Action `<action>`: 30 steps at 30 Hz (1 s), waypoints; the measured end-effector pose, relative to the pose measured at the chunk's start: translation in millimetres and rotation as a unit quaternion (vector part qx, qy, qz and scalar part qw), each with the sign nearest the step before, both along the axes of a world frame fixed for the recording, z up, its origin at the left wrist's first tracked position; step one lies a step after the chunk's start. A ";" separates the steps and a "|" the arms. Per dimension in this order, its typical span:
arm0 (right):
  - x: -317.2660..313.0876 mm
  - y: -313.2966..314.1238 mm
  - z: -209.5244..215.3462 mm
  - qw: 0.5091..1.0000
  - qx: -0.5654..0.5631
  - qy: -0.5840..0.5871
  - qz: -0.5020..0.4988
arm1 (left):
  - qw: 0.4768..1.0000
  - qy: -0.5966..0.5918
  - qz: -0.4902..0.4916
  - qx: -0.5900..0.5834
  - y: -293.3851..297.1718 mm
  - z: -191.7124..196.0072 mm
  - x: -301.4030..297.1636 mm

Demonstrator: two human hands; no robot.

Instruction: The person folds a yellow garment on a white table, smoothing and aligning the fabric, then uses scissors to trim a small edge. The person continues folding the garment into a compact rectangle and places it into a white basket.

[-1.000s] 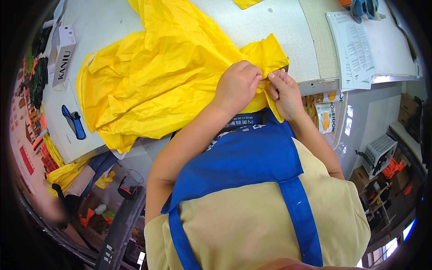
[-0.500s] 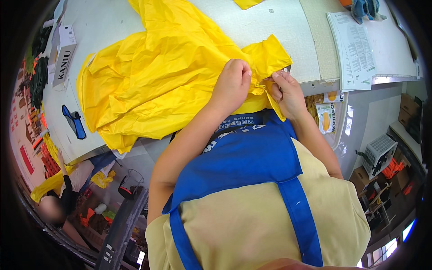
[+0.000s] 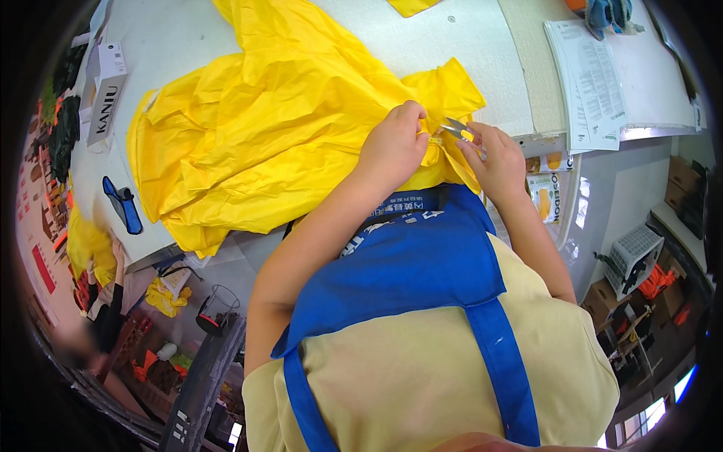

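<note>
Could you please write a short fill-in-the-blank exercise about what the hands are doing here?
1. The left hand pinches the edge of a ____ garment.
2. The right hand holds small metal ____ at that edge.
3. The garment lies on a ____ table.
4. A printed sheet of ____ lies at the table's right end.

Missing words: yellow; snips; white; paper

This looks like a garment workshop. A large white work table (image 3: pixel 482 45) carries a spread yellow raincoat-like garment (image 3: pixel 271 135), with printed paper sheets (image 3: pixel 591 75) near its right edge and a small white box (image 3: pixel 105 90) at its left edge. The person wears a blue work apron (image 3: pixel 422 264). Beside the table, stacked cardboard boxes (image 3: pixel 681 177) and a white plastic crate (image 3: pixel 633 256) stand on the floor.
</note>
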State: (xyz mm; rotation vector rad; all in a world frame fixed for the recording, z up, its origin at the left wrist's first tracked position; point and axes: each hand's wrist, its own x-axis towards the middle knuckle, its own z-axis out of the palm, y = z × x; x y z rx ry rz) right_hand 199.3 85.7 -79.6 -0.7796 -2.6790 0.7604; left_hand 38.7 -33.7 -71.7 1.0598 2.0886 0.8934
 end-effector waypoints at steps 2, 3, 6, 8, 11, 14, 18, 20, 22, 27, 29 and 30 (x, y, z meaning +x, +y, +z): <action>-1.2 -2.1 -1.6 1.000 -0.014 0.003 -0.001 | 0.999 0.046 -0.015 0.009 3.0 -0.9 -0.7; -1.7 -2.9 -2.1 1.000 -0.021 0.004 -0.002 | 0.999 0.046 -0.012 0.007 3.9 -1.9 -1.2; -6.5 -4.3 -2.7 1.000 -0.022 0.018 -0.007 | 1.000 0.031 -0.001 -0.003 4.2 -3.5 -1.4; -9.6 -5.7 -2.6 0.999 -0.033 0.021 -0.007 | 1.000 0.004 0.010 -0.018 1.2 -2.3 -1.7; -12.1 -7.0 -6.5 0.999 -0.038 0.024 -0.008 | 1.000 -0.008 0.015 -0.021 -3.5 -4.0 -0.5; -11.7 -8.2 -12.0 0.999 -0.032 0.018 -0.005 | 1.000 -0.005 0.017 -0.009 -6.2 -5.2 0.4; -8.3 -7.0 -24.8 0.993 -0.074 0.087 -0.006 | 0.999 -0.011 0.024 -0.024 -7.9 -0.5 -2.0; -2.7 -6.1 -24.1 0.968 -0.208 0.088 -0.113 | 0.999 -0.031 0.028 -0.035 -12.1 5.4 -5.1; 5.1 0.4 -29.9 0.924 -0.293 0.129 -0.210 | 0.999 -0.001 -0.032 -0.002 -20.5 9.1 -10.7; 3.0 47.3 -56.8 0.907 -0.256 0.142 -0.303 | 0.987 0.085 -0.126 0.049 -28.8 15.6 -11.7; -5.2 60.0 -49.0 0.967 0.107 0.092 -0.210 | 0.982 0.115 -0.139 0.051 -29.8 6.4 -10.1; -9.3 63.9 -46.0 0.944 0.286 0.063 -0.150 | 0.986 0.106 -0.122 0.040 -27.9 6.5 -9.9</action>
